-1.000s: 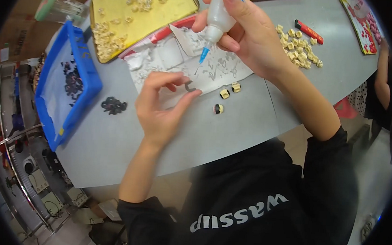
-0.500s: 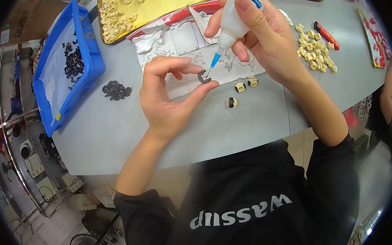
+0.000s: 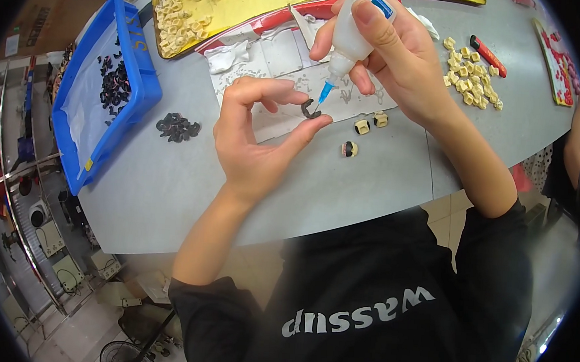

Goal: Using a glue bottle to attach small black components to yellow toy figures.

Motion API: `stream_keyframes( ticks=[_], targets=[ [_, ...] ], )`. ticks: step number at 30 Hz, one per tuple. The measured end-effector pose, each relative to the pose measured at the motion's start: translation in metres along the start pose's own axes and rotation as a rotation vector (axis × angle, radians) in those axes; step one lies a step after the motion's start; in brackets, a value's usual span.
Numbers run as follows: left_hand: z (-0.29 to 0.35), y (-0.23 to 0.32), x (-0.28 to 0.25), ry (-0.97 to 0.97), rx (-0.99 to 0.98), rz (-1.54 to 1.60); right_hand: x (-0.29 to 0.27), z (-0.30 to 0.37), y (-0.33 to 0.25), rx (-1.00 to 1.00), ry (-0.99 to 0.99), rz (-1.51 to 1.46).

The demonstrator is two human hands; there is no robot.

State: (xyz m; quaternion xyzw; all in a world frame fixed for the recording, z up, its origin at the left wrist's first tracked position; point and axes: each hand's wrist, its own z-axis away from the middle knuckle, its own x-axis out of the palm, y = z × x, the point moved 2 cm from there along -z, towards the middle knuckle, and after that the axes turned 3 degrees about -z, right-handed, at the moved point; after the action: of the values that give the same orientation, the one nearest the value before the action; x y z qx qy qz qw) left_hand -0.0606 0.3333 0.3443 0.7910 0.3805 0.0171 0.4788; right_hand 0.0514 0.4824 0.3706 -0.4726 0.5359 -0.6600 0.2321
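Note:
Between thumb and fingertips, my left hand [image 3: 257,122] pinches a small dark curved piece [image 3: 309,110]. My right hand [image 3: 403,62] is wrapped round a translucent squeeze bottle [image 3: 355,36], tipped downward. The bottle's blue needle tip [image 3: 325,92] ends in a thin needle at the inner side of the curved piece. Under both hands lies a white cardboard sheet [image 3: 271,57] marked with small grey specks and glue-like trails. Just right of the piece, a few small cream-and-black pieces [image 3: 362,126] stand on the grey table [image 3: 268,209].
Left of my hand is a pile of dark pieces [image 3: 178,128], beside a blue tray [image 3: 151,86] holding more. A yellow tray [image 3: 261,7] with cream pieces stands behind. At right are loose cream pieces [image 3: 472,79], a red-and-black cutter [image 3: 489,56] and another person's arm [image 3: 573,142].
The whole scene has shifted slightly rightward in the view. Both hands keep their grips, and the needle stays at the curved piece.

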Motion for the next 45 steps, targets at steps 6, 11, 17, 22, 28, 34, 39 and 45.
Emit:
stream_keyframes(
  ticks=[6, 11, 17, 22, 28, 34, 39, 45],
  targets=[
    [-0.0006, 0.0004, -0.0002, 0.0, 0.007, -0.009, -0.0009, 0.0003, 0.001, 0.012, 0.016, -0.006],
    [-0.0001, 0.0011, -0.0011, 0.0, -0.002, -0.013, -0.0012, 0.0006, -0.0001, -0.018, 0.005, 0.031],
    [-0.0006, 0.0015, -0.0001, -0.002, 0.014, -0.026, 0.0001, 0.0004, -0.0014, -0.003, 0.016, 0.037],
    [0.0003, 0.0016, -0.0003, -0.003, 0.004, -0.006, -0.0005, 0.0005, -0.001, -0.011, 0.014, 0.033],
    [-0.0003, 0.0016, -0.0001, 0.001, 0.012, -0.004, -0.0016, 0.001, -0.002, -0.009, 0.035, 0.036],
    [-0.0007, 0.0015, -0.0011, -0.005, 0.021, -0.02, -0.0029, 0.0004, -0.003, -0.015, 0.046, 0.04],
    [-0.0007, 0.0015, -0.0002, -0.013, 0.002, -0.022, -0.0027, -0.0001, -0.0023, -0.04, 0.054, 0.011],
    [0.0008, 0.0016, 0.0003, -0.018, -0.007, -0.023, -0.0011, 0.0009, -0.0026, -0.038, 0.026, 0.016]
  ],
)
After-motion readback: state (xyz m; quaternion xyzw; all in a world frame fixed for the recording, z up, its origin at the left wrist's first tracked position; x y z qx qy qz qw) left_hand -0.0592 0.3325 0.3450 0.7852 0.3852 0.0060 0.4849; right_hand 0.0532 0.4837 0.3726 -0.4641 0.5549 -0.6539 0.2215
